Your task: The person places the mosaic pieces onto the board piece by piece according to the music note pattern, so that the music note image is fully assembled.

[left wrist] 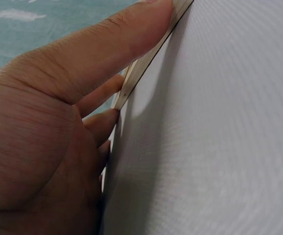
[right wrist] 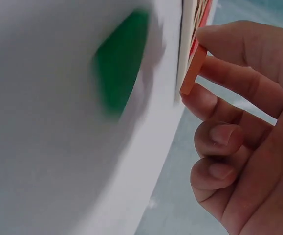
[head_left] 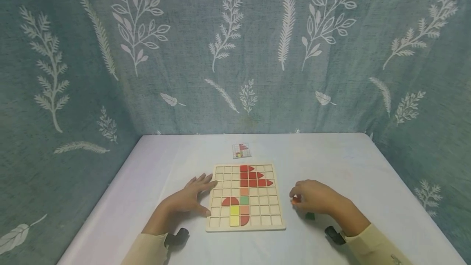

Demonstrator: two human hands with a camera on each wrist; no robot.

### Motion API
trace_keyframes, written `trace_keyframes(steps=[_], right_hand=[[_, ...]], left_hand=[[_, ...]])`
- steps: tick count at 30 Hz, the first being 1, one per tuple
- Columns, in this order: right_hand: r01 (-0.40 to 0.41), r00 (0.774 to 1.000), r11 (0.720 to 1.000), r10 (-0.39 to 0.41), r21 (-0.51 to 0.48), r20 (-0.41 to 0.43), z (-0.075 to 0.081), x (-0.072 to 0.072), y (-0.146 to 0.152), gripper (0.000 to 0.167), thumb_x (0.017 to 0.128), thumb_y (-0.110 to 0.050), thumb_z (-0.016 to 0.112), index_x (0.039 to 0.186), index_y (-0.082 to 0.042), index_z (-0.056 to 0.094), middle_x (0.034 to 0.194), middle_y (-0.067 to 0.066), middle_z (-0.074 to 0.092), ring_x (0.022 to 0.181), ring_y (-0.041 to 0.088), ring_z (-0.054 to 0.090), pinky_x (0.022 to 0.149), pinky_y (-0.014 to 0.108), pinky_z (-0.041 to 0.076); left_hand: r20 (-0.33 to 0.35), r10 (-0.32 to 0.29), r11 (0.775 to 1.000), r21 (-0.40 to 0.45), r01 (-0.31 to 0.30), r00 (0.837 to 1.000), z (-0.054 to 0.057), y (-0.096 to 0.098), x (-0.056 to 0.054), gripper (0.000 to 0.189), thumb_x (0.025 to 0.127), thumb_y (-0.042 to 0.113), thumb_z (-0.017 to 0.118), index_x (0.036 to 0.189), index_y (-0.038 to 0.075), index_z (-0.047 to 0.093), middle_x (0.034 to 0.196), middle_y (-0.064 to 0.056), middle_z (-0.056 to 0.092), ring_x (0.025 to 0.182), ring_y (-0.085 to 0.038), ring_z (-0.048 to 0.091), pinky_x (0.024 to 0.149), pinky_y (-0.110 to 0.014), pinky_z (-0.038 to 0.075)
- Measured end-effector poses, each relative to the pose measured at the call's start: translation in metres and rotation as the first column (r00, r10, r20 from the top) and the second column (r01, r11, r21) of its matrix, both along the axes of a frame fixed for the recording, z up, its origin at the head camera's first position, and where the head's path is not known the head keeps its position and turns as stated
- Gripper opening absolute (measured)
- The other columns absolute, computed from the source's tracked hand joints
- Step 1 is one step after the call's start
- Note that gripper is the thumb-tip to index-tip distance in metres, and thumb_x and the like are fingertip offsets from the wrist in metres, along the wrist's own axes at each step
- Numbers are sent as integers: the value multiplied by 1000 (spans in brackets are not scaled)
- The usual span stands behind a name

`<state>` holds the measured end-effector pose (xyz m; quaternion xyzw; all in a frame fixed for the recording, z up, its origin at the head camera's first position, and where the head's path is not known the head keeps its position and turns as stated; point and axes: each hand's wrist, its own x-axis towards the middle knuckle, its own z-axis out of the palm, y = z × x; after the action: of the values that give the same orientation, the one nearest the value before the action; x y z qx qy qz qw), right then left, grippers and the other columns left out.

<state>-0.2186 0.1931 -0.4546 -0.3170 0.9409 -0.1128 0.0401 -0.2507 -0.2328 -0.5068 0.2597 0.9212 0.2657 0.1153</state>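
Observation:
A wooden grid board (head_left: 259,218) lies on the table with flat red, orange, green and yellow tiles set in its squares. My left hand (head_left: 193,195) spreads along the board's left side, thumb and fingertips right at the edge; the left wrist view shows the thumb (left wrist: 126,34) against the wooden rim (left wrist: 143,63). To the right of the board, my right hand (head_left: 314,195) pinches a thin orange tile (right wrist: 194,71) between thumb and fingers, its last two fingers curled in. Below that hand a dark green piece (head_left: 310,216) lies on the table, blurred in the right wrist view.
A small card (head_left: 241,150) printed with a coloured grid pattern lies behind the board. The white table (head_left: 176,154) is bordered by a leaf-patterned teal curtain (head_left: 257,101) at the back and sides. A dark wrist camera (head_left: 178,237) sits on the left wrist.

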Motion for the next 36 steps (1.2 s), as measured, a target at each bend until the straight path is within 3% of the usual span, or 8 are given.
trace_keyframes(steps=[6, 14, 18, 23, 29, 36], right_hand=[[-122, 992, 992, 121, -26, -42, 1, -5, -36, 7, 84, -18, 72, 90, -15, 73, 75, -13, 54, 66, 3, 46, 61, 25, 46], [-212, 974, 976, 208, -41, -84, 4, -8, -78, 2, 86, -20, 70, 85, -19, 70, 73, -14, 51, 67, 5, 46, 61, 23, 44], [-246, 967, 969, 242, -31, -84, 2, -10, -97, 7, 87, -22, 69, 92, -18, 73, 76, -14, 53, 68, 3, 47, 63, 22, 46], [-294, 951, 956, 292, -4, -101, 1, -7, -120, 4, 86, -22, 68, 85, -19, 70, 72, -14, 49, 65, 2, 44, 56, 19, 40], [-307, 949, 951, 309, 39, -66, 0, -2, -144, 5, 89, -26, 66, 88, -23, 71, 71, -16, 47, 63, 3, 43, 55, 16, 39], [-302, 951, 953, 302, 8, -67, 1, -1, -161, 10, 90, -25, 66, 96, -22, 73, 74, -15, 50, 65, 2, 45, 60, 16, 43]], left_hand=[[-3, -1, 1000, -8, 1, 1000, 0, -1, 0, 108, 61, 57, 83, 151, 18, 39, 161, -9, 17, 148, -31, 2, 117, -53, -2], [-3, 11, 1000, -4, -11, 1000, 1, 1, 1, 110, 58, 56, 85, 151, 18, 39, 161, -8, 18, 148, -30, 2, 117, -53, -2], [-2, 17, 1000, 0, -17, 1000, 0, 1, 0, 110, 57, 55, 85, 150, 19, 40, 161, -8, 18, 148, -30, 2, 117, -53, -2], [-5, 12, 1000, 4, -12, 1000, 0, 1, 1, 108, 58, 55, 85, 150, 18, 40, 160, -9, 19, 148, -31, 3, 116, -53, -2], [-7, -10, 1000, 2, 10, 1000, 2, 0, 3, 107, 60, 55, 84, 150, 17, 40, 160, -10, 18, 147, -32, 3, 117, -53, -1], [-20, -35, 999, 14, 36, 999, 6, 0, 4, 107, 61, 55, 84, 150, 14, 40, 160, -13, 18, 147, -35, 4, 116, -55, -1]])
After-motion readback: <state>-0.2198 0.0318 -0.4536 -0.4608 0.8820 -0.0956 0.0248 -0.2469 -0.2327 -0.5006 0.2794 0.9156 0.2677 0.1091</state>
